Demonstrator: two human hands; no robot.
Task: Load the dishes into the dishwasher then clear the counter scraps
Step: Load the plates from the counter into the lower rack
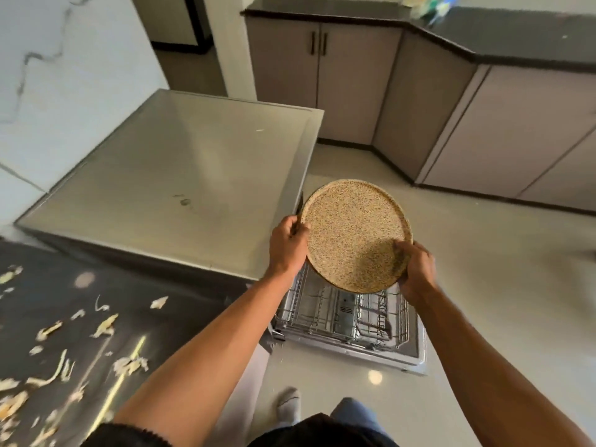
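Note:
A round speckled beige plate (353, 233) hangs in the air above the pulled-out wire rack (345, 312) of the dishwasher, held by both hands. My left hand (287, 243) grips its left rim, thumb on the face. My right hand (416, 271) grips the lower right rim. A thin dark object, perhaps a knife, sticks up behind my left hand; I cannot tell what it is. The rack looks bare of dishes where it shows. Pale vegetable scraps (103, 329) lie scattered over the dark counter (180, 317) at the lower left.
The dishwasher's steel top (180, 169) fills the middle left. Its open door (416, 356) lies flat over the pale floor. Grey cabinets (354, 79) under a black worktop line the back and right. My socked foot (288, 404) stands near the door.

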